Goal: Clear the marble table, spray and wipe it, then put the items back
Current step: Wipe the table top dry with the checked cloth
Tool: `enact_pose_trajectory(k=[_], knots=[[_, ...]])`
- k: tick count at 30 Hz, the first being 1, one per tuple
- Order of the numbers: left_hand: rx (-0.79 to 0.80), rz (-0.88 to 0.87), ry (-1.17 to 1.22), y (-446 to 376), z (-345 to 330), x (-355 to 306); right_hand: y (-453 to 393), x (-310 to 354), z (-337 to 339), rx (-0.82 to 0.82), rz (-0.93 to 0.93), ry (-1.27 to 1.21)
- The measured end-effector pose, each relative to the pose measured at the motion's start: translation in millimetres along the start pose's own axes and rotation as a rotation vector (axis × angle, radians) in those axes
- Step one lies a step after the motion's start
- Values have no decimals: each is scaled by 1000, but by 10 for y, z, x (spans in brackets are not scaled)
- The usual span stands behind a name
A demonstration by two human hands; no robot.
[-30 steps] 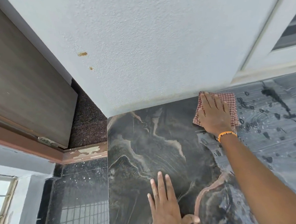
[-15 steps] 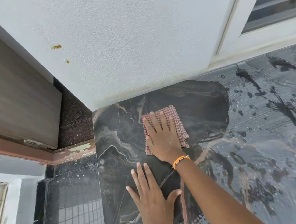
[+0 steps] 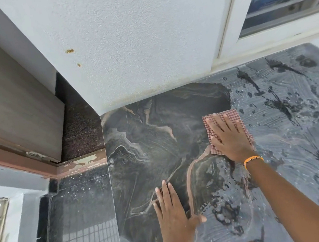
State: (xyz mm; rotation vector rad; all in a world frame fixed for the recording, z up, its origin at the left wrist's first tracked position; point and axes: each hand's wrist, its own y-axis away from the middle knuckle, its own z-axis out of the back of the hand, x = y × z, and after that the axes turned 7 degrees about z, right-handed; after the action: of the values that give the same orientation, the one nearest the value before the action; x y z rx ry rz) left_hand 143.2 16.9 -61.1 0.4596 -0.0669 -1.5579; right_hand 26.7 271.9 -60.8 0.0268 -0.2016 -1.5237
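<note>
1 cloth, red-checked, folded | right hand flat on it | left hand spread on bench, left edge | bench half-wet

Marble table glossy, veined, wet-smeared; checked woven cloth; rough plaster wall.

Nothing to read here, honestly: no labels, brands, numbers or signs anywhere, not on the marble table and not on the checked cloth (just its woven pattern).
</note>
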Motion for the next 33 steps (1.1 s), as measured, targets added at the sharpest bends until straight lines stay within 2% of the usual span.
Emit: enact_pose_trajectory(k=[4, 8, 13, 17, 19, 22, 24, 30, 33], knots=[[-29, -28, 41, 26, -43, 78, 399, -18, -17, -61, -248, -55], [-40, -26, -17, 37, 18, 63, 646, 465, -105, -40, -251, -77], [-36, 10, -15, 100, 76, 74, 529, 1170, -122, 10, -34, -111], [-201, 57, 48, 242, 182, 73, 443, 1615, -121, 55, 265, -93], [-207, 114, 156, 327, 226, 56, 518, 1590, -184, 46, 430, -29], [-218, 152, 268, 388, 215, -74, 646, 1186, -232, -8, 580, 15], [-149, 148, 299, 381, 198, -299, 693, 801, -190, -22, 571, 19], [-157, 30, 392, 228, 52, -1268, 757, -668, -11, 54, 288, -9], [-176, -6, 357, 172, -3, -1708, 816, -1396, 82, 54, 96, -44]])
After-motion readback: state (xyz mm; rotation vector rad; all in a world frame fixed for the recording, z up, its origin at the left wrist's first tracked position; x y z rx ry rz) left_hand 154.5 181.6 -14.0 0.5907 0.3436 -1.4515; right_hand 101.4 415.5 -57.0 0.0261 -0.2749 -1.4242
